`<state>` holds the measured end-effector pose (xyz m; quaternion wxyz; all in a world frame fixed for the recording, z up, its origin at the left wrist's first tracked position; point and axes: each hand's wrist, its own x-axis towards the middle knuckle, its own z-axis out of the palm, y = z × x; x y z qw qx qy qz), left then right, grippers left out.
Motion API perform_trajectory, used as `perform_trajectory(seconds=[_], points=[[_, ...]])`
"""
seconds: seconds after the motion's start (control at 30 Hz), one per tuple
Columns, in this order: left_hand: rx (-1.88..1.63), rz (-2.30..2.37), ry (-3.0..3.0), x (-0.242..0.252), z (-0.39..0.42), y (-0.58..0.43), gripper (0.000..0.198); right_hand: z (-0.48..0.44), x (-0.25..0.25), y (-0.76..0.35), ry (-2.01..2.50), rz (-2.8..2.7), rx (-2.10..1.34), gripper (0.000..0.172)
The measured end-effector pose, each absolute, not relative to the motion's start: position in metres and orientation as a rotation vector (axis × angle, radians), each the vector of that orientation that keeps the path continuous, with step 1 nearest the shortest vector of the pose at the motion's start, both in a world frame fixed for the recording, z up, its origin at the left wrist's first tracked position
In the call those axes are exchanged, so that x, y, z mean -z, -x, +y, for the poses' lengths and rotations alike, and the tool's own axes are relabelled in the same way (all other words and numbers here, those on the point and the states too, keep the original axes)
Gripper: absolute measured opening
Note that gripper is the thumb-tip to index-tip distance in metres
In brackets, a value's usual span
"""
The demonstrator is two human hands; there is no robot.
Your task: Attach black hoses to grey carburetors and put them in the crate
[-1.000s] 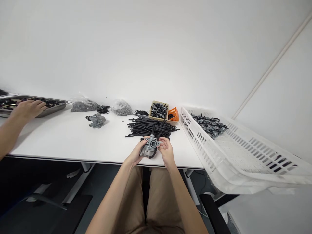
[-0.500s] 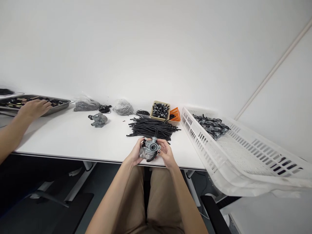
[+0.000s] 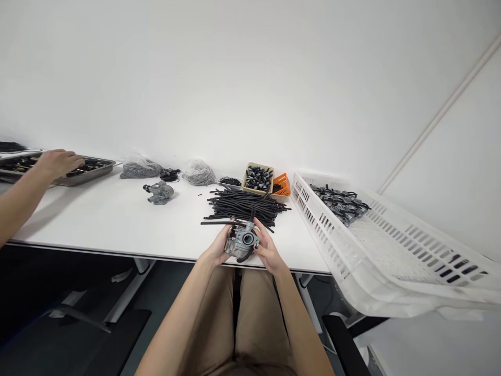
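Near the front edge of the table, my left hand (image 3: 217,247) and my right hand (image 3: 269,249) grip a grey metal carburetor (image 3: 245,239) from both sides. Its round bore faces me, and a black curved hose hangs under it. One thin black tube (image 3: 215,223) points left from the carburetor's upper left, by my left fingertips; I cannot tell if it is attached or pinched. Just behind my hands lies a pile of black rubber tubes (image 3: 246,203). Another carburetor (image 3: 159,192) stands on the table to the left.
A white crate (image 3: 332,245) holding several carburetors stands at the right. Behind the tubes are a yellow basket (image 3: 243,184) of small parts and an orange basket (image 3: 285,183). Plastic bags (image 3: 198,172) lie by the wall. A co-worker's hand (image 3: 58,163) reaches over a metal tray (image 3: 99,171).
A black tube now sticks out leftward by my left fingertips, where none showed before. Both hands keep hold of the carburetor. The co-worker's hand has shifted slightly up over the tray.
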<state>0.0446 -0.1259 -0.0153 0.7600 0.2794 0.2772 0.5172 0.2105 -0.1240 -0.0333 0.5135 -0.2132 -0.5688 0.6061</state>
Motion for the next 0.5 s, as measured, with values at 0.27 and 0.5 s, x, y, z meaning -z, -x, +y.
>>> perform_trajectory(seconds=[0.27,0.5], points=[[-1.473,0.737,-0.687,0.021,-0.118,-0.054,0.053,-0.108,0.038,-0.200,0.792,-1.064,-1.253,0.046],[-1.910,1.082,-0.909,0.040,-0.105,-0.061,0.054,-0.112,0.039,-0.200,0.875,-1.290,-1.126,0.023]])
